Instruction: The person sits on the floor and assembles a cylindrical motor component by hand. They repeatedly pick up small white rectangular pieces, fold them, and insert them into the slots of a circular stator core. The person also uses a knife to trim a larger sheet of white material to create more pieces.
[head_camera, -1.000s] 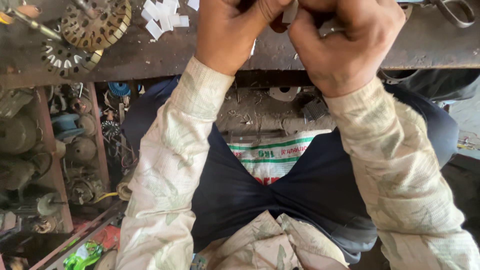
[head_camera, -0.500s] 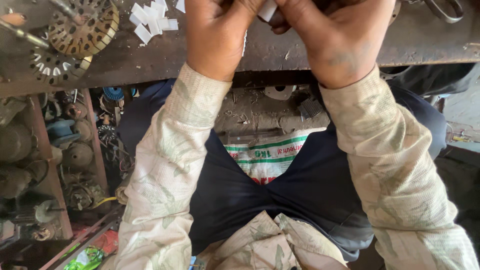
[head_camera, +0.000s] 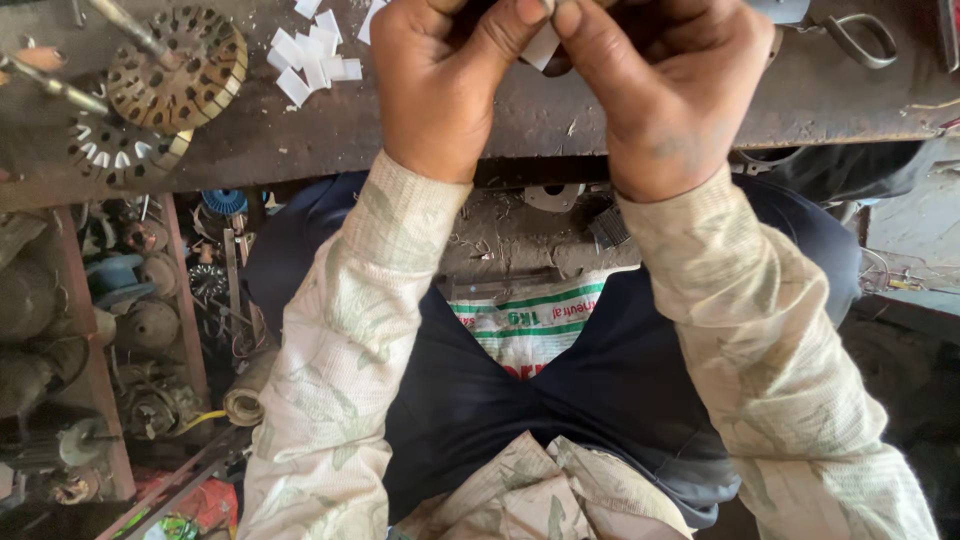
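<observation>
My left hand (head_camera: 450, 75) and my right hand (head_camera: 665, 85) are raised together over the worn metal workbench (head_camera: 400, 120), at the top of the head view. Between the thumbs and fingertips of both hands is a small white paper strip (head_camera: 542, 45). Most of the strip is hidden by my fingers. Several loose white paper pieces (head_camera: 310, 60) lie on the bench to the left of my left hand. A round slotted motor core (head_camera: 180, 70) lies further left on the bench.
Scissors (head_camera: 850, 35) rest on the bench at the upper right. A second round motor part (head_camera: 125, 150) lies at the bench's left edge. Below the bench on the left, shelves (head_camera: 90, 330) hold motor parts and wire coils. A printed sack (head_camera: 535, 325) lies under my knees.
Both hands have drifted down and left in the view, and the white strip now shows between the thumbs. The bench items on the left have shifted the same way as my head moved.
</observation>
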